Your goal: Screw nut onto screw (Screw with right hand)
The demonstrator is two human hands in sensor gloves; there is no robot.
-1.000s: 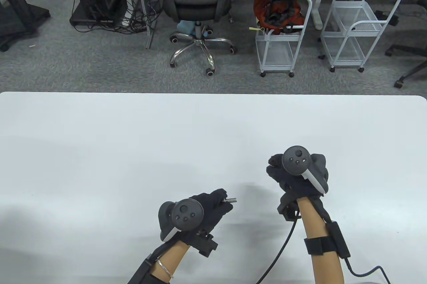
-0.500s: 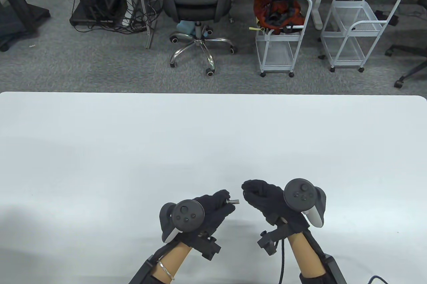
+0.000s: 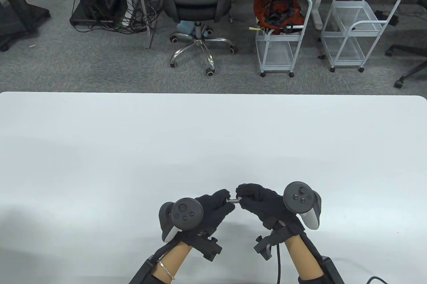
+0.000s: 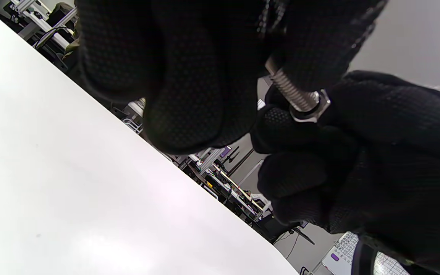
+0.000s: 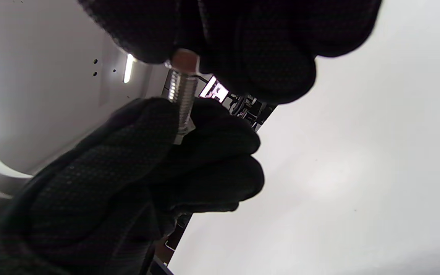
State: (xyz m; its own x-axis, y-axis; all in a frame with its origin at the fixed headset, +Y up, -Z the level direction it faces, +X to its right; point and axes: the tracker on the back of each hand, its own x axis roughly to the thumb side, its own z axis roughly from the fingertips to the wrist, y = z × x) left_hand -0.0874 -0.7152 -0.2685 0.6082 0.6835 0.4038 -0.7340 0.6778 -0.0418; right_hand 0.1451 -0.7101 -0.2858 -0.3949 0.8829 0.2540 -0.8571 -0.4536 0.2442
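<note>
My left hand (image 3: 226, 201) grips a silver threaded screw (image 3: 232, 201) by its head end, low over the white table (image 3: 200, 130), with the shaft pointing right. My right hand (image 3: 241, 196) pinches a small hex nut against the screw's free tip. In the left wrist view the nut (image 4: 313, 110) sits at the end of the screw (image 4: 290, 89), held by the right hand's fingertips (image 4: 281, 126). In the right wrist view the right hand (image 5: 183, 53) pinches the top of the screw (image 5: 181, 95), whose lower end is buried in the left hand (image 5: 136, 164). In the table view the fingers hide the nut.
Both hands are close to the table's front edge, near the middle. Cables run from both wrists back off the front edge. Beyond the far edge stand an office chair (image 3: 196, 0) and two white wire carts (image 3: 283, 34).
My right hand has moved from the right of the table toward the front and left, up to the screw's tip, and now touches it. The left hand has held the screw nearly still.
</note>
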